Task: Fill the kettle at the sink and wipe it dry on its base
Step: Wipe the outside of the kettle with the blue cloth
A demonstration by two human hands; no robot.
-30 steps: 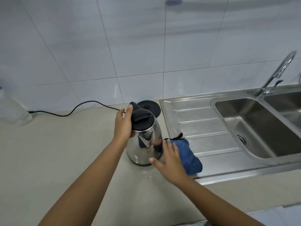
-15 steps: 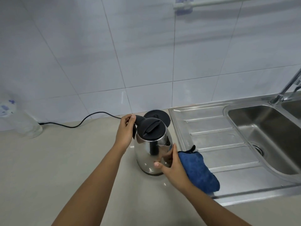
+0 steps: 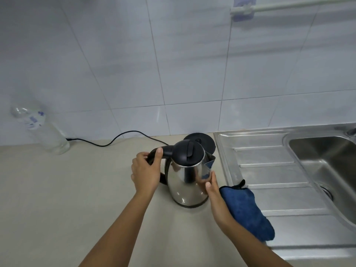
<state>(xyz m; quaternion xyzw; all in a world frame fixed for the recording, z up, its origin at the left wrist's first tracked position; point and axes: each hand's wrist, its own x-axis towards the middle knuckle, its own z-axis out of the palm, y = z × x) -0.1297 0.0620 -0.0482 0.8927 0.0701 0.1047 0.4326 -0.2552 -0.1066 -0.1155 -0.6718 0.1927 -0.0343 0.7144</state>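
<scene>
A steel kettle [image 3: 185, 182] with a black lid stands on the beige counter, in front of its round black base [image 3: 204, 141], not on it. My left hand [image 3: 147, 171] grips the kettle's black handle. My right hand [image 3: 212, 191] lies flat against the kettle's right side below the spout, fingers straight. A blue cloth [image 3: 246, 211] lies on the drainboard just right of that hand, not held. The sink basin [image 3: 323, 166] is at the right edge.
The base's black cord [image 3: 115, 139] runs left along the wall to a clear plastic bottle [image 3: 41, 132]. The steel drainboard [image 3: 269, 170] lies between kettle and basin. A white rail [image 3: 289, 5] hangs on the tiled wall above.
The view has tilted up and left. The kettle has turned so its spout points right. My right hand has slid from the cloth onto the kettle's side.
</scene>
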